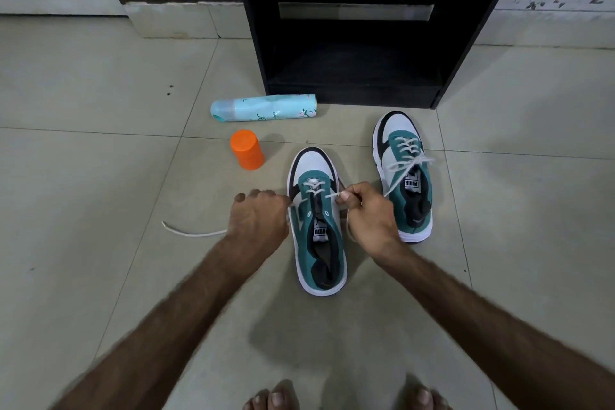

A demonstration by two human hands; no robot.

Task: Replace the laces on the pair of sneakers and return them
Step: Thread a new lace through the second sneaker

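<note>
Two green, white and black sneakers stand on the tiled floor. The near sneaker (317, 226) is laced only through its front eyelets with a white lace (312, 184). My left hand (258, 220) grips the lace's left side beside the shoe, and the loose end trails left across the floor (189, 232). My right hand (367, 213) pinches the other side of the lace just right of the shoe's tongue. The far sneaker (404, 173) sits to the right, fully laced, its lace ends lying loose.
An orange cup (247, 150) stands upside down left of the near shoe. A pale blue spray can (264, 107) lies behind it. A black open shelf unit (356, 27) stands at the back. My bare toes (346, 398) show at the bottom edge.
</note>
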